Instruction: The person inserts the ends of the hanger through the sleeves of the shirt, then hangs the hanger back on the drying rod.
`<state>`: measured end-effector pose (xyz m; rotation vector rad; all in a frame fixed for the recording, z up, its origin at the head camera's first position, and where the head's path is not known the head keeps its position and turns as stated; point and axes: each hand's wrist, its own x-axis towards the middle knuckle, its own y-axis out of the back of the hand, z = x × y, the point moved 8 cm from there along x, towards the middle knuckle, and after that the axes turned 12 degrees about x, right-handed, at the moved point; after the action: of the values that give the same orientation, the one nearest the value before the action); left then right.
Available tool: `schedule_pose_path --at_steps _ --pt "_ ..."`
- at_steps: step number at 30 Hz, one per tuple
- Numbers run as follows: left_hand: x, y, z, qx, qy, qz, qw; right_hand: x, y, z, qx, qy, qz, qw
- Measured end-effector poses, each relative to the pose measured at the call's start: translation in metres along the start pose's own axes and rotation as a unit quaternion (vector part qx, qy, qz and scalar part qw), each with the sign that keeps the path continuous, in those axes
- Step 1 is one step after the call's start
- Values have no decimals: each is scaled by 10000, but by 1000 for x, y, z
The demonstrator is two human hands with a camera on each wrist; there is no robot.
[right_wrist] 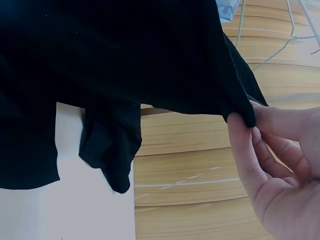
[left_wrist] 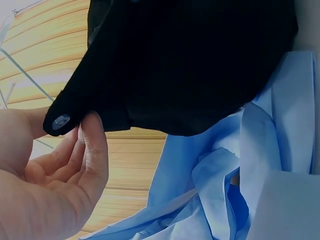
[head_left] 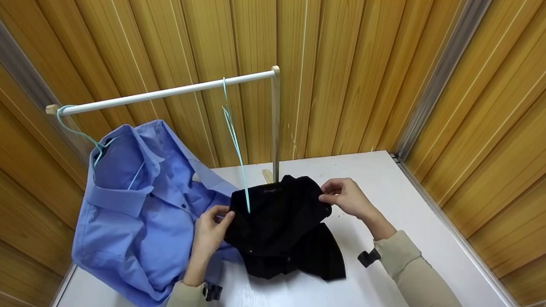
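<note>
A black buttoned shirt [head_left: 273, 221] is held up between both hands, its opening spread and its lower part drooping towards the tabletop. Thumb and fingers of the left hand [head_left: 209, 234] pinch one edge, beside a small button [left_wrist: 61, 121] in the left wrist view. On the opposite edge, the right hand [head_left: 347, 198] pinches the cloth; the right wrist view shows the fingertips [right_wrist: 240, 125] against it. A pale green wire hanger [head_left: 235, 143] hangs from the rail, seen nearly edge-on, its lower end in front of the black cloth at the opening.
To the left a blue shirt [head_left: 162, 238] hangs on another pale green hanger [head_left: 79, 134], partly spread over the white table [head_left: 367, 170]. The white rail [head_left: 170, 91] ends at an upright post [head_left: 275, 128] behind the black shirt. Wood-patterned walls [head_left: 341, 85] enclose the table.
</note>
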<state>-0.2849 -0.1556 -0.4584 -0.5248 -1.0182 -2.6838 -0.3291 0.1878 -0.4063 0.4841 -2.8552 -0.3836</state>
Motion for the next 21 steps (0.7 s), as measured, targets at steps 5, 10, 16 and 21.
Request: schedule_pose_path --at_steps 5,10,16,21 --pt "-1 -5 -2 52 84 -164 9998 0 2 -10 -62 188 72 9998" --pt "-1 -8 -5 13 173 -273 9995 0 2 -18 -74 236 86 9997" --pt "-1 -11 -6 16 240 -312 9992 -2 1 -27 -189 345 85 9992" --pt "-1 -12 -8 13 430 -308 9986 -3 0 -31 -179 389 71 9991"
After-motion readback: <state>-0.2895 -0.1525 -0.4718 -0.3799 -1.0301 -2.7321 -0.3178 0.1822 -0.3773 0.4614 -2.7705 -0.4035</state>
